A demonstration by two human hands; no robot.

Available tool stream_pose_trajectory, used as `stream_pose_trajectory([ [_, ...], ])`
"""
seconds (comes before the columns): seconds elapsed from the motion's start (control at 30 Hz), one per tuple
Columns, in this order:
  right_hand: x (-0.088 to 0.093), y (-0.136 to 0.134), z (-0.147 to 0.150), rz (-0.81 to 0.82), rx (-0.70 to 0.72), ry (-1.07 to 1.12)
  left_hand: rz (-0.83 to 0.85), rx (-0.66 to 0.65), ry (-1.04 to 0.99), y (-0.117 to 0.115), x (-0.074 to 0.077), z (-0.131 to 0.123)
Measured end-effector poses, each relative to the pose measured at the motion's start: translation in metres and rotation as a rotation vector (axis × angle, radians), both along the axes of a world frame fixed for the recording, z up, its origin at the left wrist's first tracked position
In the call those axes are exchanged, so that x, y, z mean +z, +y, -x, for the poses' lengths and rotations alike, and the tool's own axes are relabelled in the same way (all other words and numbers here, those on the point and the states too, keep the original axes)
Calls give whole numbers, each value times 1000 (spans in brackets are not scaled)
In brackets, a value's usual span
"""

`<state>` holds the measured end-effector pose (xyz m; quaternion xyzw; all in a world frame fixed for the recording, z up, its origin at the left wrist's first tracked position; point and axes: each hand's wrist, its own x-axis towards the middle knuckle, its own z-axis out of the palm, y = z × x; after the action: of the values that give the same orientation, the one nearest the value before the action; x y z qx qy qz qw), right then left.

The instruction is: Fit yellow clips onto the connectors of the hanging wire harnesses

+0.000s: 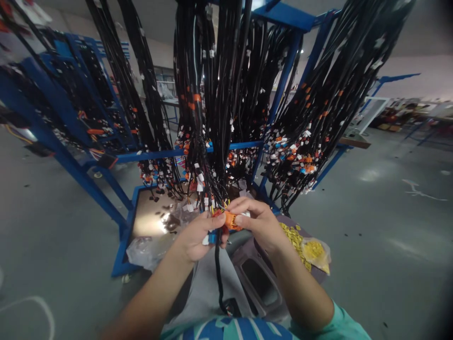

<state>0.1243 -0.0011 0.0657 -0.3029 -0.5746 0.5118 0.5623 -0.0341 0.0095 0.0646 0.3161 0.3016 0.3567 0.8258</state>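
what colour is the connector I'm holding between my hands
Orange; the connector shows best in the head view, pinched between both hands.

The orange connector is being largely covered by fingers. The wire bundles are being cut off at twelve o'clock; clutter at three o'clock is being blurred.

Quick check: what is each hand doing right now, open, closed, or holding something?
Left hand: closed on the orange connector, with a black cable hanging below it.
Right hand: closed on the same orange connector.
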Motion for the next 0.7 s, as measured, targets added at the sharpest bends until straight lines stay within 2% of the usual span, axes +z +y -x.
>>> stream_pose_trajectory([
  [0.2,1,0,-5,-21,-45,-62,67,-25,-59,2,-1,4],
  [0.4,-4,-4,-9,-12,-73,-59,107,-180,-211,6,-2,13],
  [0.57,-7,-2,-12,-5,-98,-62,86,-255,-300,7,-3,17],
  [0.7,-11,-1,-12,9,-147,-49,1,-245,-316,6,-5,18],
])
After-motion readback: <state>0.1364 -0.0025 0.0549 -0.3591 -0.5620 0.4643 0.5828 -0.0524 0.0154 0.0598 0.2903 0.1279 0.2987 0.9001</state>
